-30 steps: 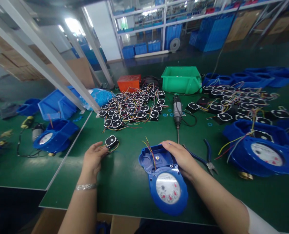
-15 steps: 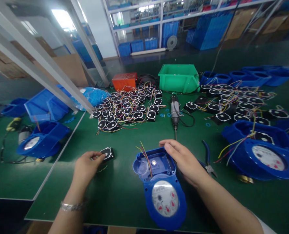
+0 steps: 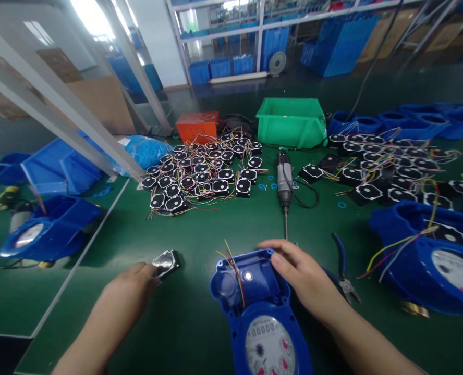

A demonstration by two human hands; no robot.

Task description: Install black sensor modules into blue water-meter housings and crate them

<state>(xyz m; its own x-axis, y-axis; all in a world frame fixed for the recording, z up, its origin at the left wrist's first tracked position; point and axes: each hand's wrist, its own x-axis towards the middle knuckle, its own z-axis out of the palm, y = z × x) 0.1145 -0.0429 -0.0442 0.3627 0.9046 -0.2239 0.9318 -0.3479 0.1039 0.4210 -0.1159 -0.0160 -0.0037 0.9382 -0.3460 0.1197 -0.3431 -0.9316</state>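
Note:
My left hand [image 3: 132, 291] pinches a small black rectangular module [image 3: 166, 264] with a white-edged top, just over the green bench. It looks tilted, and my fingers cover its left end. My right hand [image 3: 300, 271] is closed around the upper right edge of a blue water meter [image 3: 224, 307], thumb on the rim and fingers along the far side. The meter's upper compartment is uncovered, with thin coloured wires [image 3: 237, 273] rising from it. Its round white dial [image 3: 268, 346] faces up, cut off by the lower picture edge.
Beyond my hands lie piles of similar black modules [image 3: 200, 169] with loose wires. An electric screwdriver [image 3: 284, 179] points towards me. Blue-handled pliers [image 3: 344, 271] lie right of my right hand. Other blue meters [image 3: 423, 245] stand on both sides. A green bin [image 3: 290, 125] is behind.
My left hand has drawn the module slightly left and down and tilted it. The whole view has shifted, so the meter sits lower in the picture. My right hand keeps its grip.

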